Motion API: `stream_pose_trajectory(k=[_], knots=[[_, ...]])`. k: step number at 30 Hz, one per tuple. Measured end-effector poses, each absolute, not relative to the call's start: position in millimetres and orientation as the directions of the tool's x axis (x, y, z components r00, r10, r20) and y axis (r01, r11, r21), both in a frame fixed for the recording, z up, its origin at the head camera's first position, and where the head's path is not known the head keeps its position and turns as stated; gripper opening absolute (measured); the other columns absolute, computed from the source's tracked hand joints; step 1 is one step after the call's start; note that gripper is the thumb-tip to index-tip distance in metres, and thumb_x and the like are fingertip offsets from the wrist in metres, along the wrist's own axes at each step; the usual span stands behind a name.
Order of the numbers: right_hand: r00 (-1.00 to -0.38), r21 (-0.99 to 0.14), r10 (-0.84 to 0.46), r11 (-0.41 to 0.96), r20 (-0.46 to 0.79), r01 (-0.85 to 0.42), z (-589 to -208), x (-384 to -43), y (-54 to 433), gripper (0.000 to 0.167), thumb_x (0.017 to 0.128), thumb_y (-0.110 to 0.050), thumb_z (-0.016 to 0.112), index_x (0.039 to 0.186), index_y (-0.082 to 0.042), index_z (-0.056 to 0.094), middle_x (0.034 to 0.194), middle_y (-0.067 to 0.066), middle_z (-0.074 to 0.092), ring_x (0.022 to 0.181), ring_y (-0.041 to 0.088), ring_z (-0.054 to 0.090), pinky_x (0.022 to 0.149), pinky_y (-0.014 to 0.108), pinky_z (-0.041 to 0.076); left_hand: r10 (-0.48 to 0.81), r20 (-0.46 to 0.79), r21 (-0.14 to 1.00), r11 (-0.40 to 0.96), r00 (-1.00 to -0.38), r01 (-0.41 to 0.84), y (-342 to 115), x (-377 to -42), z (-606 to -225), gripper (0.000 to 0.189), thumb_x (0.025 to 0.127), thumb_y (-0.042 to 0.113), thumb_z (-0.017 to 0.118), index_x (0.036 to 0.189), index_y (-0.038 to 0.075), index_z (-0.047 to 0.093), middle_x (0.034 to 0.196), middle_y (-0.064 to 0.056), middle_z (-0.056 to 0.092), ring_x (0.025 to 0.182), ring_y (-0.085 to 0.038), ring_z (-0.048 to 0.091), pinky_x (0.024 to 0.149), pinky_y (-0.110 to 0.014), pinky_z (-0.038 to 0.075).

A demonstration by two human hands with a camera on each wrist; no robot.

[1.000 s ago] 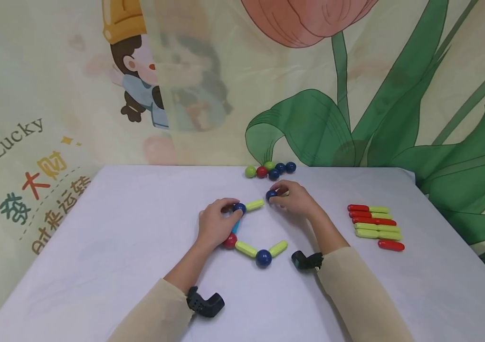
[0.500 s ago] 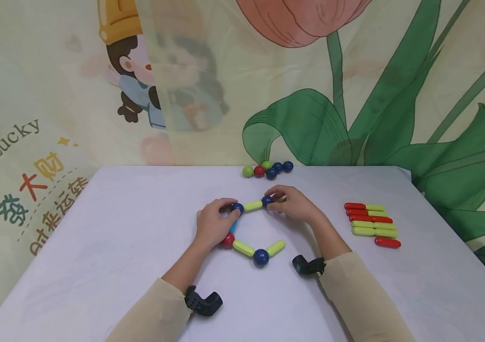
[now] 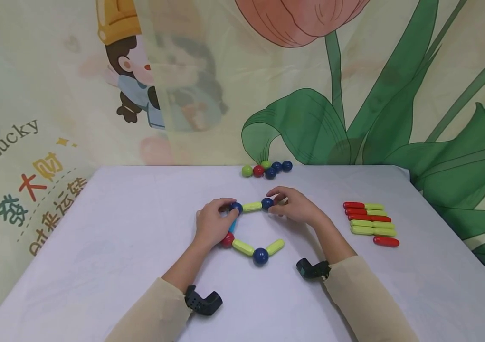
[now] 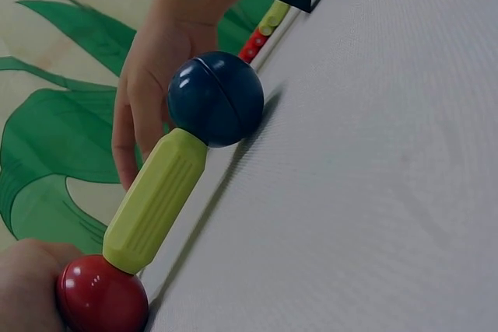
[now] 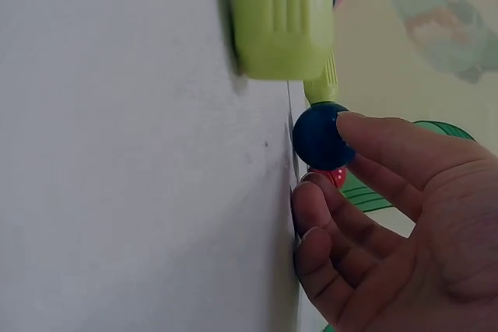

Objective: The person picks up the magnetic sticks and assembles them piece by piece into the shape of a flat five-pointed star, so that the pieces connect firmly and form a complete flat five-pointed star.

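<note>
An unfinished ring of toy building sticks and balls lies on the white table. My left hand (image 3: 214, 221) pinches the blue ball (image 3: 236, 207) at its upper left corner. A yellow-green stick (image 3: 252, 207) joins this to a second blue ball (image 3: 266, 204), which the thumb and index finger of my right hand (image 3: 295, 205) hold; the thumb rests on it in the right wrist view. Under my left hand a light-blue stick (image 3: 232, 226) leads to a red ball (image 3: 227, 240). From there a yellow-green stick (image 4: 156, 200) reaches the near blue ball (image 3: 261, 256), with another stick (image 3: 275, 247) pointing right.
Several loose balls (image 3: 270, 173), green, red and blue, sit along the table's back edge. To the right lie rows of red and yellow-green sticks (image 3: 372, 225), with a single red stick (image 3: 386, 242) in front. A printed cloth (image 3: 208, 71) hangs behind the table.
My right hand has brought its blue ball left and down onto the free end of the upper yellow-green stick, then shifted slightly right. My left hand has stayed on its ball.
</note>
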State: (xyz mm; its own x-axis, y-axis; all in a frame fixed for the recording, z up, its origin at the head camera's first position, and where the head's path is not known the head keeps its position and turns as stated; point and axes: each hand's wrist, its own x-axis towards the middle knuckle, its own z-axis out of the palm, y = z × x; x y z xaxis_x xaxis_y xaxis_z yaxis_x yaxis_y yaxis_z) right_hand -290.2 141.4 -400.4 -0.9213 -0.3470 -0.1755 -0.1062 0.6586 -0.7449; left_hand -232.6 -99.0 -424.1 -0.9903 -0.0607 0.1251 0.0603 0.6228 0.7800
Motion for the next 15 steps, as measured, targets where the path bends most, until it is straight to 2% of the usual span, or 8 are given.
stream_pose_trajectory(k=[7,15], knots=[[-0.940,-0.745,-0.309,0.659,-0.145,-0.102,-392,-273,162,0.044,0.098,-0.019,0.068,0.140,-0.012,0.059,0.127,0.017,0.065,0.092,0.025,0.067,0.072,0.033,0.057,-0.061,0.130,0.780,0.622,-0.990,0.064,-98,-234,-426,0.032,0.095,0.026,0.071,0.126,0.018,0.074,0.120,-0.005,0.074,0.117,-0.026,0.064,0.099,-0.047,0.035],[-0.968,-0.729,-0.240,0.674,-0.069,-0.115,-388,-254,188,0.040,0.099,-0.020,0.068,0.137,-0.012,0.062,0.123,0.015,0.068,0.091,0.024,0.065,0.073,0.030,0.055,-0.061,0.125,0.784,0.618,-0.990,0.061,-101,-233,-427,0.033,0.095,0.026,0.070,0.127,0.017,0.073,0.121,-0.007,0.074,0.119,-0.027,0.064,0.101,-0.048,0.034]])
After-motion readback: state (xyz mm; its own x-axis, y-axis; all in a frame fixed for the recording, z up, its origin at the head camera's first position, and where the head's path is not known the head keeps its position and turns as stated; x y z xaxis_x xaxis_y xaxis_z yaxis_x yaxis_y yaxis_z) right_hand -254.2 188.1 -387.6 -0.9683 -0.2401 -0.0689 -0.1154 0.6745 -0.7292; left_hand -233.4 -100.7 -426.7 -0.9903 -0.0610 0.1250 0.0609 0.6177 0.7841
